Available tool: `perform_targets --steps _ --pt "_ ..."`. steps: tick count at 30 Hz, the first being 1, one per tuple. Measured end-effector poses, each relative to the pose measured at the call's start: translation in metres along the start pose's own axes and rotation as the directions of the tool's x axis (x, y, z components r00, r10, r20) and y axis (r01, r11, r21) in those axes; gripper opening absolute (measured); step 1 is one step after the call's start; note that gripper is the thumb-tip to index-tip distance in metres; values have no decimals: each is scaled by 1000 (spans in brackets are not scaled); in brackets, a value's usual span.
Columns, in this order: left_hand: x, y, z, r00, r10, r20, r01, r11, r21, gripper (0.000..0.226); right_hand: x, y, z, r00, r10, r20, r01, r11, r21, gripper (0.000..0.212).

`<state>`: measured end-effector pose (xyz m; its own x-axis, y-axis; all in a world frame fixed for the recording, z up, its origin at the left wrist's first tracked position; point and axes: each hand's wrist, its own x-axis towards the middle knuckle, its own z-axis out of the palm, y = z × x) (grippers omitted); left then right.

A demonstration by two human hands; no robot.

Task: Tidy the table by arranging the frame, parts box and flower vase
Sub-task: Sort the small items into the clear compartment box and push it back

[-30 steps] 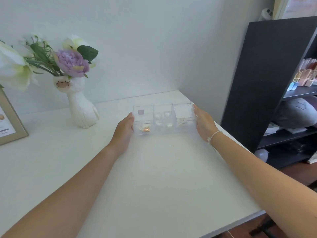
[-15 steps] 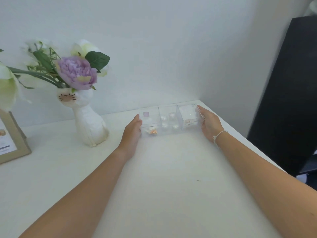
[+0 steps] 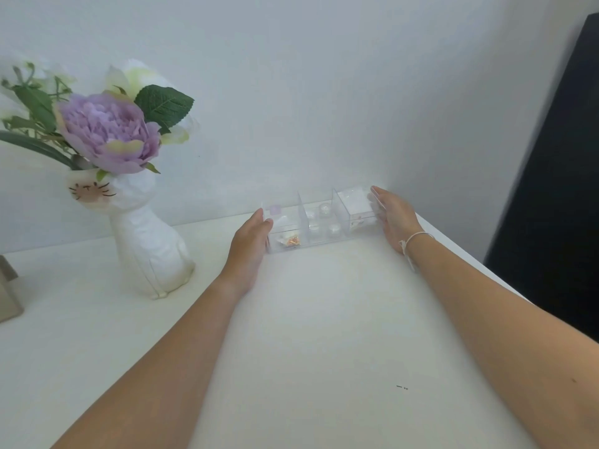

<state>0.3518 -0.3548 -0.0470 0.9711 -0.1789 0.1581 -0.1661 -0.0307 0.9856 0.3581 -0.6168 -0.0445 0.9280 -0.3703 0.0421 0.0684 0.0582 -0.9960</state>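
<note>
A clear plastic parts box (image 3: 321, 222) with three compartments of small items sits on the white table (image 3: 324, 335) close to the back wall. My left hand (image 3: 251, 244) presses flat against its left end and my right hand (image 3: 393, 217) against its right end, so the box is held between both palms. A white cat-shaped flower vase (image 3: 147, 241) with a purple bloom and white flowers stands to the left. Only a corner of the beige frame (image 3: 8, 296) shows at the left edge.
A black shelf unit (image 3: 557, 202) stands right of the table, beyond its right edge. The white wall runs along the back and meets a side wall at the far right corner. Two tiny dark specks (image 3: 402, 387) lie on the near table.
Both hands have pushed the parts box away from me toward the back wall. My view has come nearer and turned left, so the frame has slid mostly out of view.
</note>
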Motion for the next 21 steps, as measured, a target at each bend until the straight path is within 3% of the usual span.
perform_targets --steps 11,15,21 --pt "11 1 5 999 -22 -25 22 999 36 26 19 0 5 1000 -1 14 1 1000 -7 38" --pt "12 -2 5 1000 16 -18 -14 996 89 39 24 1 7 1000 -24 2 25 997 -77 40" --pt "12 -4 5 999 41 -32 -39 996 79 40 26 2 6 1000 -20 8 21 994 -111 40"
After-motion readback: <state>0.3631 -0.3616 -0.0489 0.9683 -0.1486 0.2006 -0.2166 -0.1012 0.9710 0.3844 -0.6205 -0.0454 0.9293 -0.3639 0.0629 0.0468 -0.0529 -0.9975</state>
